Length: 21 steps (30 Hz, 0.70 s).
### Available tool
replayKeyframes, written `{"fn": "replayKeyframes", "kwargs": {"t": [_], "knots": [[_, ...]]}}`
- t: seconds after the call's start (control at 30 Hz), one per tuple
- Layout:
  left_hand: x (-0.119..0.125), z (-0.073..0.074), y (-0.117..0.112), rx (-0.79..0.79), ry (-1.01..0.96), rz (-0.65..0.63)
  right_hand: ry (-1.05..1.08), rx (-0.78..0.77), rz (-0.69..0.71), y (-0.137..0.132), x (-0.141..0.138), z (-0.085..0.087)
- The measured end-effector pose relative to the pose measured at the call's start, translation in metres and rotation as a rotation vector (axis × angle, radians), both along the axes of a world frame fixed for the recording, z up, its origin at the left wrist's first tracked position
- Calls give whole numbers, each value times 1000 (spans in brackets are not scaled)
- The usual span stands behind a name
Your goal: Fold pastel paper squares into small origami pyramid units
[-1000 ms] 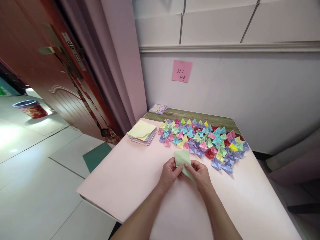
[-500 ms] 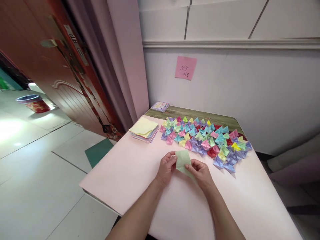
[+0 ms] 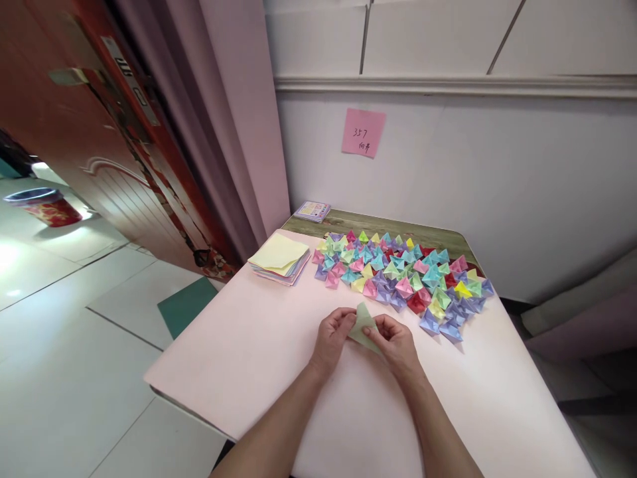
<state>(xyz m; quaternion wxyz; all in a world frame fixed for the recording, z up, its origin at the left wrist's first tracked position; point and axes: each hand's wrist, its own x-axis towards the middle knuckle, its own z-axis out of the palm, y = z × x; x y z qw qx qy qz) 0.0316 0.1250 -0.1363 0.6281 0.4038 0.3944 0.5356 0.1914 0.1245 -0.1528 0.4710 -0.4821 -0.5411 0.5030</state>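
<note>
A pale green paper square (image 3: 361,326) is pinched between both my hands just above the pink table top (image 3: 259,358). My left hand (image 3: 332,338) grips its left edge with thumb and fingers closed. My right hand (image 3: 395,343) holds the right edge and bends the sheet into a fold, so one corner points up. Beyond my hands lies a spread of several small folded paper shapes (image 3: 403,279) in pink, blue, green, purple, red and yellow.
A stack of coloured paper squares (image 3: 279,259) with a yellow top sheet sits at the table's far left. A small paper pack (image 3: 312,211) lies near the wall. A pink note (image 3: 363,132) hangs on the wall. A door (image 3: 89,153) and curtain stand left.
The green sheet stood flat and upright between my fingers; now it is bent over into a fold with one corner raised. Both hands stayed in place.
</note>
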Motion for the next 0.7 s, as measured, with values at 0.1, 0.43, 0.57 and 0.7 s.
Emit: {"fn": "replayKeyframes", "kwargs": {"t": [0.1, 0.43, 0.57, 0.7], "knots": [[2, -1, 0, 29, 32, -5, -67, 4, 21, 0, 0, -1], [0, -4, -2, 95, 212, 56, -6, -66, 55, 2, -1, -4], [-1, -3, -1, 56, 162, 29, 10, -57, -30, 1, -1, -2], [-2, -1, 0, -36, 199, -7, 33, -33, -189, 0, 1, 6]]}}
